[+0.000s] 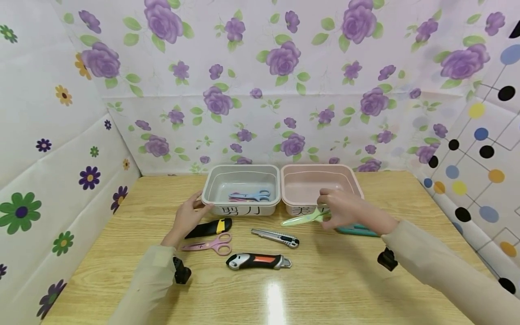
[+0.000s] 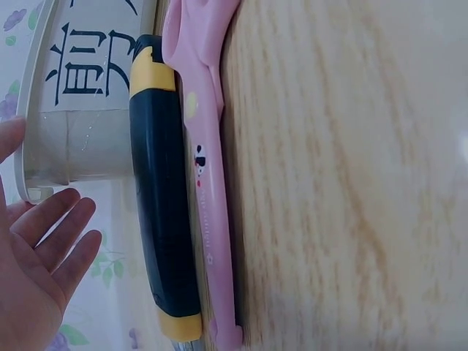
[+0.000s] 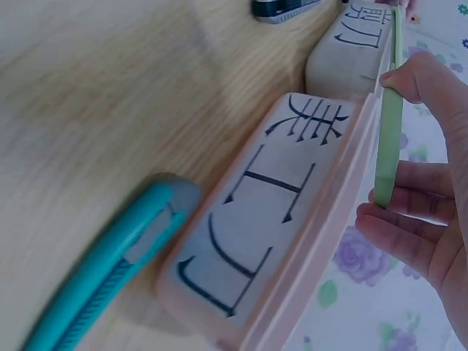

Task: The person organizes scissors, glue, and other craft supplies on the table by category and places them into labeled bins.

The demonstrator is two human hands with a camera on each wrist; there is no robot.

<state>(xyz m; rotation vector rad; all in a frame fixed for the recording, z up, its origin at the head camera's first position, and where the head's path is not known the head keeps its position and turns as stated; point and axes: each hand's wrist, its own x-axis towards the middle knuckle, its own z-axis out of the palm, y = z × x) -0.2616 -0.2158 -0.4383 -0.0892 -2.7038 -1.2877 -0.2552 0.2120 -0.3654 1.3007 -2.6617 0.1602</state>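
My right hand [image 1: 339, 208] pinches light green scissors [image 1: 301, 220] by the handle, blades pointing left, in front of the pink bin [image 1: 357, 183]. Seen from the right wrist, thumb and fingertips meet the edge of the green handle. At the front left corner of the grey-white bin [image 1: 207, 183] is my left hand [image 1: 188, 220]; its thumb touches the rim and the other fingers extend loosely. Inside that bin lie blue scissors [image 1: 256, 195], partly over a pink pair. Near the left hand are a black-and-yellow utility knife [image 1: 207, 228] and pink scissors [image 1: 207, 245] on the table.
A silver box cutter [image 1: 276, 237] and a black, orange and silver utility knife [image 1: 260, 261] lie mid-table [image 1: 227, 298]. A teal cutter [image 3: 110, 270] sits before the pink bin, partly behind my right hand. Both bins carry black-lettered labels and stand side by side near the flowered backdrop [image 1: 252, 122].
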